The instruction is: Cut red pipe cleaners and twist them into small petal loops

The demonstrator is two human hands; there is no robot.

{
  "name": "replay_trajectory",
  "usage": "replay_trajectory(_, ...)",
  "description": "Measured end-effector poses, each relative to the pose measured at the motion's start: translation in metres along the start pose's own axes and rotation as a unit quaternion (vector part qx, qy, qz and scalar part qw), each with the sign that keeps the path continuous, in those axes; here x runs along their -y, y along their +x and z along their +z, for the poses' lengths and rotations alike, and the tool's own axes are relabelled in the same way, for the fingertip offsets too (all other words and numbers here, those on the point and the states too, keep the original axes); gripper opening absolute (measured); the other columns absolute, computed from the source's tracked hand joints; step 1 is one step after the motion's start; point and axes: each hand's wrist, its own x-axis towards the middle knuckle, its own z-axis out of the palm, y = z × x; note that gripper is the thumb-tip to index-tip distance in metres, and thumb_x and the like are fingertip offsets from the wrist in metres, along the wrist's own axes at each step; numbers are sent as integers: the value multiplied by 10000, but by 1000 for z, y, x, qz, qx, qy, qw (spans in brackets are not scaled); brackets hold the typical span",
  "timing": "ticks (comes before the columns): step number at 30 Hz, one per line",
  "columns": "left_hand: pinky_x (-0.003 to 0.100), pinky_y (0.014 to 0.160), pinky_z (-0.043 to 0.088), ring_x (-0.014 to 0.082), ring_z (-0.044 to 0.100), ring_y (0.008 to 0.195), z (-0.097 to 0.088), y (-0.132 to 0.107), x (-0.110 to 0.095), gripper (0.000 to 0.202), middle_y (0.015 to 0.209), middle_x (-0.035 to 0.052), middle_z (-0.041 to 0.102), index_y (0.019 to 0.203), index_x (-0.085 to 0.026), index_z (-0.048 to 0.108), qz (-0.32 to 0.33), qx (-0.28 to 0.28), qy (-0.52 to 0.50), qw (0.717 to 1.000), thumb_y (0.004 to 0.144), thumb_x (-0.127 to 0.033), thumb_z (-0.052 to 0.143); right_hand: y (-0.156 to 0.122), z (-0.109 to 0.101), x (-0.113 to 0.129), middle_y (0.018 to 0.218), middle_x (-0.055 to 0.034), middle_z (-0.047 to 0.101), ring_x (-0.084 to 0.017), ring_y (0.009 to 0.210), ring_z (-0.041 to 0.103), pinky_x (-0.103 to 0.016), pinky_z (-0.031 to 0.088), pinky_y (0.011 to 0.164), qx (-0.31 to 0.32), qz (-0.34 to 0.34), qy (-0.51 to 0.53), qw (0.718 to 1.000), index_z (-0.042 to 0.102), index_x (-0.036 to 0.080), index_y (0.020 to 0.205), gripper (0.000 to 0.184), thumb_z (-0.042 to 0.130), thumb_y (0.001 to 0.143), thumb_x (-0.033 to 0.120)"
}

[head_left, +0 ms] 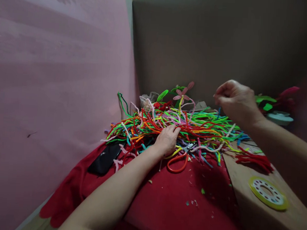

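Observation:
A big tangled heap of coloured pipe cleaners (194,128) lies on a red cloth (179,206). My left hand (167,140) rests on the heap's near edge, fingers curled down into the strands. My right hand (234,101) is raised above the right side of the heap, its fingers pinched together; a thin dark strand seems to hang from them. Orange-handled scissors (178,161) lie just right of my left hand. A pink pipe-cleaner flower (183,92) stands at the back of the heap.
A black phone (105,158) lies on the cloth to the left. A cardboard surface (256,211) on the right carries a yellow-green ring (267,192) and red strands (254,159). Green and red items (273,105) sit at the far right. A pink wall and a cardboard panel close the space.

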Motion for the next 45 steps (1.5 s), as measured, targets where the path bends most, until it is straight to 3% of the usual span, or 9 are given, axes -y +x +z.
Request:
replay_trajectory(6,376,1026,354,212,430,1204,4,1,4,524,1277,135,488,1255,-110,391,-13,-10,-20,1000,734,-95,443,-47,14,8,599,0,606,-147,568,543,-260,407,544,86,37,41,995,608,203,681,44,565,692,200)
replay_trajectory(11,437,1033,346,262,342,1280,7,6,11,556,1364,186,380,1258,-92,403,-13,-41,-34,998,707,-55,469,-78,32,0,699,-35,667,-176,645,598,-283,455,624,239,36,26,970,668,189,748,120,548,743,199)
replay_trajectory(16,427,1016,377,239,417,1203,-2,13,19,299,1260,147,449,1069,-129,533,4,-142,-56,988,774,-98,505,-84,58,-4,1076,-121,639,-255,1001,526,-367,413,865,224,-87,-66,968,628,167,1081,340,510,764,132)
replay_trajectory(20,387,1016,374,213,420,1182,-16,10,25,256,1233,129,463,1051,-135,543,6,-196,-28,980,816,-89,456,-69,75,-10,919,-116,664,-260,935,500,-367,391,825,240,-26,-79,967,675,170,868,195,538,731,150)
replay_trajectory(23,384,993,384,212,447,1128,-24,4,28,223,1189,111,509,997,-144,568,18,-165,1,986,806,-87,467,-55,84,-22,660,-38,616,-181,689,520,-281,406,637,264,31,-50,963,641,168,683,90,558,705,196)
replay_trajectory(26,395,979,385,222,461,1090,-28,2,30,179,1151,105,541,950,-140,574,30,-122,24,992,790,-109,497,-47,87,-33,597,10,580,-131,575,502,-237,389,538,285,83,-8,955,615,162,680,102,593,669,261)
replay_trajectory(32,388,930,408,218,475,1047,-25,2,29,228,1113,103,558,899,-148,551,36,-72,25,996,726,-29,463,-48,77,-45,573,26,595,-120,541,525,-231,427,541,364,122,88,919,595,175,631,75,588,558,160)
replay_trajectory(38,383,934,403,226,450,1117,-20,0,16,580,1213,109,498,1239,-170,460,43,-65,13,997,680,-14,465,-52,68,-49,572,27,553,-116,535,487,-242,408,552,379,123,137,907,560,182,603,46,590,586,213)
replay_trajectory(45,427,969,369,248,418,1191,-17,-1,11,421,1317,124,455,1141,-176,558,90,-61,32,994,746,-70,458,-54,59,-46,596,29,521,-117,526,468,-238,387,521,364,133,167,906,511,195,683,120,562,670,302)
